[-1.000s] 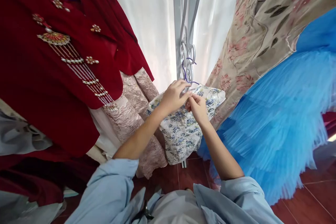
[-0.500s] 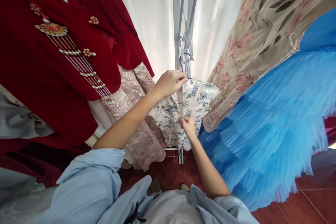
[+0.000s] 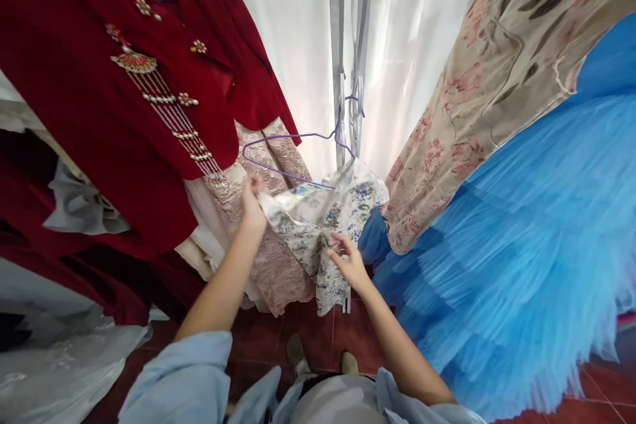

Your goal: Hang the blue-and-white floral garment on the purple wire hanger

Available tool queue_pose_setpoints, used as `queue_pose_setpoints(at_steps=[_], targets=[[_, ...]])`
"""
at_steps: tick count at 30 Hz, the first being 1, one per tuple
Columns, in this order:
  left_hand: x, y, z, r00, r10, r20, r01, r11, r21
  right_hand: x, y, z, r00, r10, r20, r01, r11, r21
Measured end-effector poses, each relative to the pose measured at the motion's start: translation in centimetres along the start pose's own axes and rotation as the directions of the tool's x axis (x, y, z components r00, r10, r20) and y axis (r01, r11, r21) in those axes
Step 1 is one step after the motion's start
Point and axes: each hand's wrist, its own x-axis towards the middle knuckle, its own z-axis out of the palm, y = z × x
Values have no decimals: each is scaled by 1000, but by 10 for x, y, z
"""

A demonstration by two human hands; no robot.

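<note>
A white garment with blue floral print (image 3: 342, 212) hangs by its right shoulder from a purple hanger (image 3: 288, 136). The hanger's left arm is bare. My left hand (image 3: 253, 202) is closed on the garment's left shoulder, pulled out to the left and below the hanger. Beside the garment's front, lower down, my right hand (image 3: 348, 262) has its fingers apart, close to the cloth. The hanger hooks onto a grey metal stand (image 3: 342, 119) with white rings.
On the left hang a dark red jacket (image 3: 209, 79) with beaded ornaments and a pink textured skirt (image 3: 288, 271). To the right are a beige floral dress (image 3: 447, 126) and a blue ruffled tulle dress (image 3: 497, 258). White curtains (image 3: 288, 26) hang behind; red tiles (image 3: 318, 338) cover the floor.
The garment's left shoulder has come off the hanger, and my left hand has moved left and down with it. My right hand has loosened and lowered slightly.
</note>
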Motion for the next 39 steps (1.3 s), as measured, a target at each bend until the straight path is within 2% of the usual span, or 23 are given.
queue_pose_setpoints(at_steps=[2,3,4,5,7,9,11,13,15,17,18,19,22,24,27,30,32,34,36,37,39], targets=[[-42,-43,13,999,-8,34,7,1000,12,1,-13,5,991,-91,103,98,993,-66],[-62,-61,21,996,-5,87,1,999,46,2,-20,6,982,-102,159,116,990,-81],[-79,-76,29,970,33,241,-73,985,159,2,-27,5,973,-90,213,110,990,-86],[-92,-85,35,914,47,403,-168,948,269,2,-33,1,964,-64,257,88,993,-82],[-110,-93,43,727,-12,687,-378,828,414,1,-47,-16,945,-17,327,37,998,-57],[-119,-94,39,553,-131,823,-459,776,432,-2,-61,-42,906,31,423,-20,999,-30],[-124,-99,27,444,-259,858,-363,823,437,-7,-75,-72,831,93,549,-102,995,-14],[-132,-112,9,380,-384,841,-190,858,477,-11,-90,-99,766,152,625,-192,981,-3],[-142,-129,-10,318,-517,795,-93,817,568,-13,-103,-120,766,181,617,-241,971,14],[-150,-141,-27,281,-611,740,-115,744,658,-12,-114,-139,799,194,569,-241,970,8],[-151,-143,-34,287,-639,714,-159,703,693,-11,-118,-148,819,197,538,-227,974,-9],[-149,-142,-40,311,-650,693,-206,665,717,-11,-122,-157,844,196,500,-209,977,-32],[-129,-125,-58,443,-584,680,-356,581,732,-9,-125,-186,912,192,363,-169,981,-95],[-106,-109,-69,522,-498,692,-469,510,721,-10,-121,-201,934,206,290,-178,977,-120],[-65,-85,-80,636,-247,731,-633,375,677,-13,-112,-209,942,244,232,-217,967,-135],[-22,-64,-70,698,76,712,-693,320,646,-12,-103,-199,941,254,222,-231,965,-124],[1,-54,-49,716,249,652,-694,362,623,-8,-98,-189,947,232,221,-211,971,-114],[15,-49,-22,750,299,590,-650,502,571,-2,-95,-181,962,189,197,-169,979,-116],[20,-48,6,788,167,592,-512,711,481,5,-90,-181,982,130,141,-109,983,-149],[19,-48,18,780,53,623,-408,799,442,9,-86,-184,991,92,100,-72,980,-187],[16,-48,33,697,-154,701,-217,885,411,17,-78,-195,1000,-7,-13,3,945,-326]])
